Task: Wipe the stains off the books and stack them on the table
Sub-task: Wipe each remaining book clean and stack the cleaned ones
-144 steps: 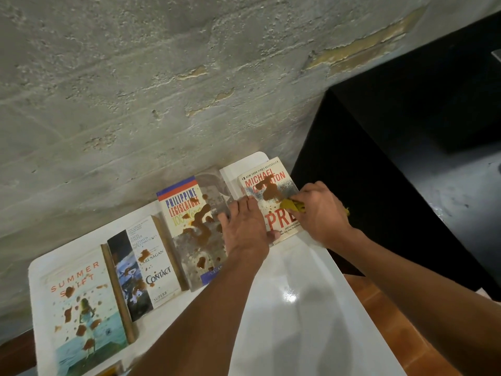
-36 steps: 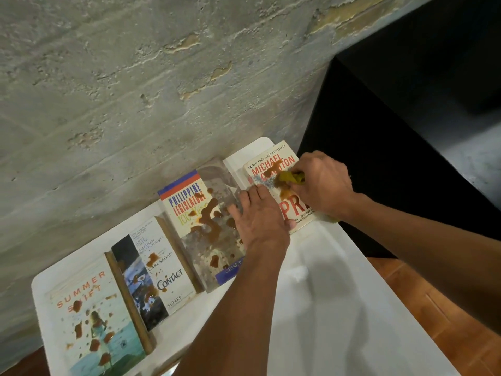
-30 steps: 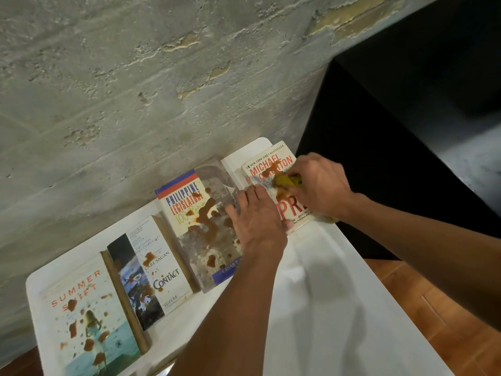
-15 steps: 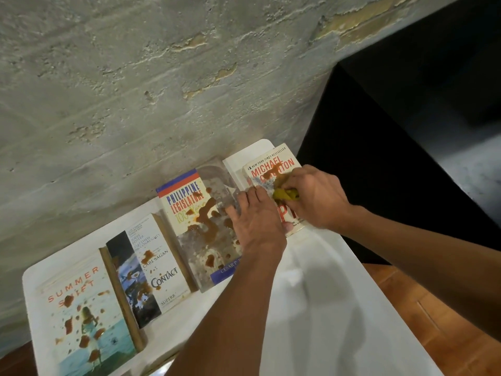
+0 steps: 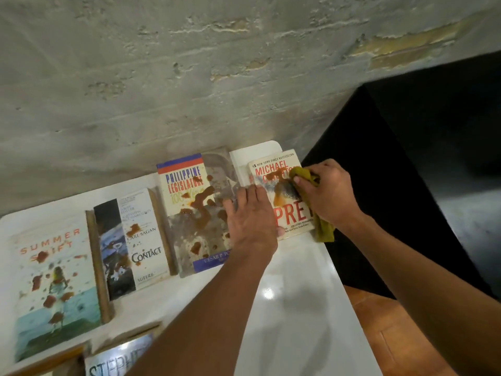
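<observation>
rubbing cloth [image 5: 301, 173] now higher up cover

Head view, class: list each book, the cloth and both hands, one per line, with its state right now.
Prey book: flat, brown stain partly smeared.
Philippine Legislature book: flat, heavily stained.
Contact book: flat, stained.
Summer book: flat, spattered.
Cloth: bunched, pressed on the Prey cover.
Left hand: flat, steadying the Prey book.
Right hand: grips the cloth.
</observation>
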Demonstrator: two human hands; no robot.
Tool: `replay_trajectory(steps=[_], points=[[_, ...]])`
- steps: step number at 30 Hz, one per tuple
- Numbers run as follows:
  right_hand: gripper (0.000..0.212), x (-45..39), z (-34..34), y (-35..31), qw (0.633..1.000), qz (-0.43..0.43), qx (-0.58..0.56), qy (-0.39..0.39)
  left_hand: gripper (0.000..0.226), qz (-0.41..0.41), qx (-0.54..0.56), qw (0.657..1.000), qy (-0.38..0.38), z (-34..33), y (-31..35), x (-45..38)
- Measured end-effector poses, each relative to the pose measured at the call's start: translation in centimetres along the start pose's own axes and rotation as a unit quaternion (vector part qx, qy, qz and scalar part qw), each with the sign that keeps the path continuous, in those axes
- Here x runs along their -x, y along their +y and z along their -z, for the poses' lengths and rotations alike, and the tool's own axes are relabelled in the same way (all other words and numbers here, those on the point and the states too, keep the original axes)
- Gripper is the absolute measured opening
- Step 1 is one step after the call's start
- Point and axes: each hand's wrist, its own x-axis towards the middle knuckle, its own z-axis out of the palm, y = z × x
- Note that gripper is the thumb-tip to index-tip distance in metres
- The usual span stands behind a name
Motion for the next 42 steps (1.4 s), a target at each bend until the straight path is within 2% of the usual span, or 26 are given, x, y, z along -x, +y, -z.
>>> replay_trajectory(steps=[2,6,8,10,13,14,16,18,21,25,29,32,33,36,37,40,42], points=[[0.03,0.3,-0.5,0.0,1.0,0.013,0.01,-0.009,0.09,0.004,0.008,1.0,0.005,-0.1,-0.1,0.2],[0.036,0.7,-0.8,0.0,0.993,0.073,0.057,-0.079,0.088,0.006,0.016,1.0,0.013,-0.1,-0.1,0.3],[0.031,-0.1,-0.6,-0.4,0.997,0.045,0.046,-0.051,0.087,0.009,0.023,1.0,0.011,0.0,-0.1,0.3],[0.027,-0.6,-0.6,-0.6,0.997,0.053,0.046,-0.036,0.087,0.01,0.022,1.0,0.01,0.0,-0.2,0.2],[0.029,-1.0,-0.5,-0.9,0.988,0.109,0.057,-0.088,0.087,0.012,0.028,0.999,0.01,0.1,-0.2,0.1],[0.028,-1.3,-0.4,-0.8,0.989,0.103,0.058,-0.092,0.087,0.012,0.032,0.999,0.01,0.1,-0.2,0.1],[0.025,-2.3,-0.3,-1.0,0.995,0.064,0.055,-0.053,0.086,0.014,0.034,0.999,0.007,0.1,-0.2,0.1],[0.024,-2.8,-0.2,-1.3,0.995,0.066,0.057,-0.038,0.087,0.015,0.032,0.999,0.007,0.2,-0.2,0.1],[0.023,-3.3,0.1,-1.3,0.988,0.117,0.064,-0.082,0.087,0.012,0.032,0.999,0.007,0.2,-0.2,-0.1],[0.02,-4.3,0.0,-1.6,0.993,0.073,0.068,-0.06,0.089,0.013,0.032,0.999,0.004,0.0,-0.3,-0.1],[0.02,-5.0,0.3,-1.7,0.983,0.106,0.064,-0.132,0.09,0.009,0.036,0.999,0.008,0.0,-0.3,-0.1],[0.02,-5.9,0.1,-1.9,0.991,0.072,0.074,-0.084,0.089,0.011,0.034,0.999,0.008,-0.1,-0.3,0.0],[0.02,-5.9,0.0,-2.1,0.99,0.079,0.077,-0.085,0.089,0.011,0.033,0.999,0.008,-0.1,-0.2,0.0],[0.022,-6.0,0.1,-2.4,0.975,0.14,0.083,-0.154,0.089,0.009,0.038,0.999,0.01,-0.1,-0.2,-0.1],[0.022,-6.3,0.3,-2.4,0.975,0.133,0.08,-0.16,0.088,0.008,0.038,0.999,0.011,-0.1,-0.3,-0.1],[0.023,-6.9,0.2,-2.5,0.986,0.097,0.078,-0.109,0.089,0.012,0.032,0.999,0.009,-0.3,-0.2,-0.2],[0.024,-6.7,0.2,-2.8,0.977,0.125,0.095,-0.143,0.09,0.011,0.032,0.999,0.011,-0.3,-0.1,-0.2]])
